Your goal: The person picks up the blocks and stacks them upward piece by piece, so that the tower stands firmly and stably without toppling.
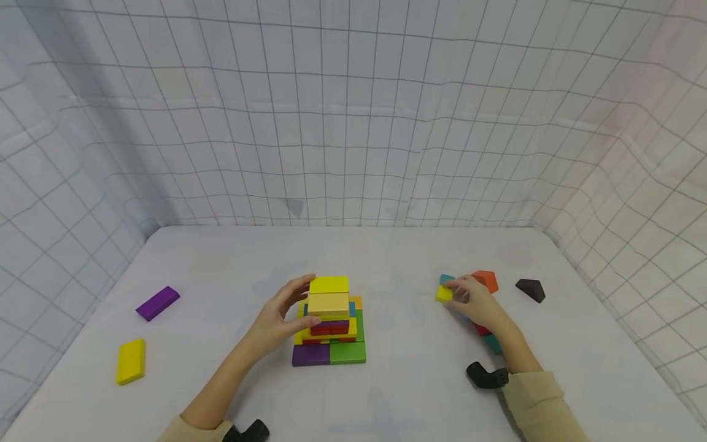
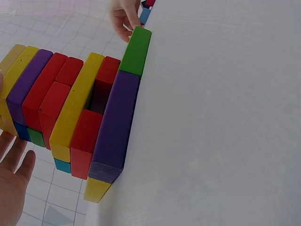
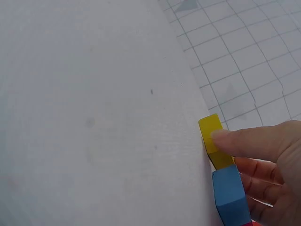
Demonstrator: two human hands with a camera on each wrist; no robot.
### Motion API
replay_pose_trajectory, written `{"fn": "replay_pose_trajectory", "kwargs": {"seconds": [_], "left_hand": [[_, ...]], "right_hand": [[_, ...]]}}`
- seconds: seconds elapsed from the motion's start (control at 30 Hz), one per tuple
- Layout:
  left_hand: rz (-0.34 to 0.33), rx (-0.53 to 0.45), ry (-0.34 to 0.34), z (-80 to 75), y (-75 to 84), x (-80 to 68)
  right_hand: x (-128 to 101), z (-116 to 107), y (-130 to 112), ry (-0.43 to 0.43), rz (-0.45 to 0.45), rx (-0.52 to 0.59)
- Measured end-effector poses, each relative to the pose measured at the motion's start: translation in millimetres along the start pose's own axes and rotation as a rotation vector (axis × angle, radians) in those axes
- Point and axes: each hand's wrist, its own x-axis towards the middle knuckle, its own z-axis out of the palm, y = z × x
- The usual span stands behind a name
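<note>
The small yellow wooden block (image 1: 444, 294) sits pinched in the fingers of the right hand (image 1: 472, 299) at the right side of the white desk (image 1: 409, 380), low over the surface and beside a loose cluster of coloured blocks: an orange block (image 1: 487, 280), a teal block (image 1: 445, 279) behind it and a blue block (image 3: 229, 195) just next to it in the right wrist view. A dark brown wedge-shaped block (image 1: 531, 289) lies a little further right, apart from the cluster.

Near the middle of the desk stands the stepped stack of coloured wooden blocks (image 1: 330, 322), with purple and green blocks at its base, red and yellow layers above and a yellow block on top. The left hand (image 1: 282, 319) rests against the stack's left side with fingers straight and spread, gripping nothing.

Far to the left, a flat purple block (image 1: 158, 302) and a flat yellow block (image 1: 131, 361) lie apart from each other on the desk. Gridded white fabric walls (image 1: 353, 123) surround the desk.
</note>
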Motion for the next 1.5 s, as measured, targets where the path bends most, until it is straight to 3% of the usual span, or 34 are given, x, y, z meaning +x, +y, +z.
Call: {"fn": "replay_pose_trajectory", "kwargs": {"seconds": [0.2, 0.33, 0.57, 0.73, 0.93, 1.27, 1.5], "left_hand": [[0.006, -0.003, 0.002, 0.4, -1.6, -0.4], [0.024, -0.007, 0.006, 1.6, -0.5, -0.1], [0.000, 0.003, 0.022, 1.7, -0.3, -0.5], [-0.008, -0.006, 0.025, 1.5, -1.4, -0.1], [-0.038, -0.013, 0.025, 1.5, -1.6, -0.9], [-0.061, -0.009, 0.029, 1.1, 0.4, -2.1], [0.007, 0.006, 0.007, 0.5, 0.5, -1.5]], "right_hand": [[-0.5, 2.7, -3.7, 0.011, 0.063, -0.013], [2.9, 3.2, -12.8, 0.024, 0.047, -0.008], [24.2, 2.3, -75.9, 0.062, -0.162, 0.126], [41.4, 10.6, -129.9, 0.009, -0.326, 0.191], [57.6, 26.8, -175.1, -0.073, -0.441, 0.237], [69.0, 45.8, -197.0, -0.139, -0.469, 0.219], [69.4, 50.1, -201.6, -0.126, -0.493, 0.235]]}}
